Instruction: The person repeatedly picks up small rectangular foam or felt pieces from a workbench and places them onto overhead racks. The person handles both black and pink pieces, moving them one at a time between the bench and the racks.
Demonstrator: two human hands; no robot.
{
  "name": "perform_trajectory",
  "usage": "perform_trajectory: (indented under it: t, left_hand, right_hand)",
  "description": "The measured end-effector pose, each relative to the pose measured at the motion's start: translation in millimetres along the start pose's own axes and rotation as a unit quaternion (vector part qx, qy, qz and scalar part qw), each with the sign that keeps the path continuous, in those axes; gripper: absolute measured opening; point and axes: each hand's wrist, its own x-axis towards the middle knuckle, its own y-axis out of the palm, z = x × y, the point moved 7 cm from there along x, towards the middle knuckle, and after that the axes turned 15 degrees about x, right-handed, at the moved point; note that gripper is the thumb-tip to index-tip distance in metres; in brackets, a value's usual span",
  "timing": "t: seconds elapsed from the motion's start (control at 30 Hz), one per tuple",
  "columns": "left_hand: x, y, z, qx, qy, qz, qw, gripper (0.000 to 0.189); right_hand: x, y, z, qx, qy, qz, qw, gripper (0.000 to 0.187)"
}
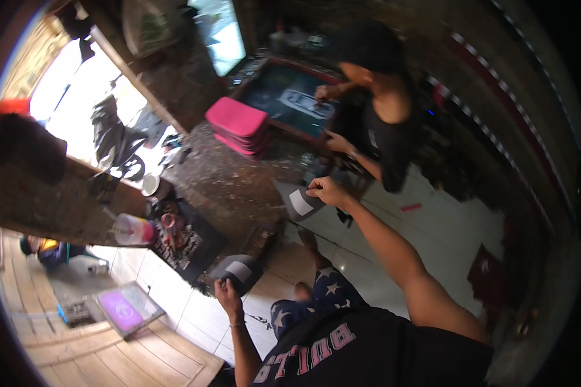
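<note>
My left hand point(229, 299) pinches the edge of a dark, rounded flat piece point(227, 270) with a light grey rectangle on it. Farther forward, my right hand point(330, 192) grips a second dark flat piece point(306, 213) between thumb and fingers, and it carries a white rectangle too. That piece hovers near the edge of a stained worktable point(213, 169). On the table sits a stack of pink rounded pieces point(237, 123), beyond both hands. I cannot tell what material the pieces are.
A co-worker point(387, 111) leans over a printing screen point(290, 99), both hands at it. Left on the table are a plastic cup point(134, 229), scissors point(168, 223) and a white tub point(151, 185). A framed screen with a purple area point(128, 308) lies lower left; another person point(53, 251) is beyond.
</note>
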Motion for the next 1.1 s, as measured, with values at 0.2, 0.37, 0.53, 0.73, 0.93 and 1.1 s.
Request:
perform_trajectory:
  t: [0.2, 0.37, 0.53, 0.73, 0.93, 1.1]
  left_hand:
    - [-25, 69, -69, 0.078, 0.222, 0.089, 0.968, 0.015]
    - [-103, 164, -150, 0.188, 0.370, 0.096, 0.905, 0.020]
    - [-209, 302, -216, 0.199, 0.433, 0.282, 0.833, 0.026]
    - [-353, 467, -255, 0.074, 0.521, 0.377, 0.762, 0.031]
    - [-496, 577, -349, 0.097, 0.622, 0.390, 0.672, 0.019]
    - [-559, 670, -412, 0.171, 0.638, 0.403, 0.634, 0.013]
  right_hand:
    - [-224, -105, -29, 0.220, 0.011, -0.216, 0.951, 0.011]
    - [-406, -189, -19, 0.015, -0.096, -0.466, 0.880, 0.014]
    - [-553, -274, -72, 0.032, 0.019, -0.493, 0.869, 0.023]
    - [-717, -355, -148, 0.007, 0.068, -0.488, 0.870, 0.040]
    - [-856, -427, -148, -0.228, 0.219, -0.572, 0.757, 0.020]
    - [-942, -491, -179, -0.208, 0.328, -0.635, 0.668, 0.021]
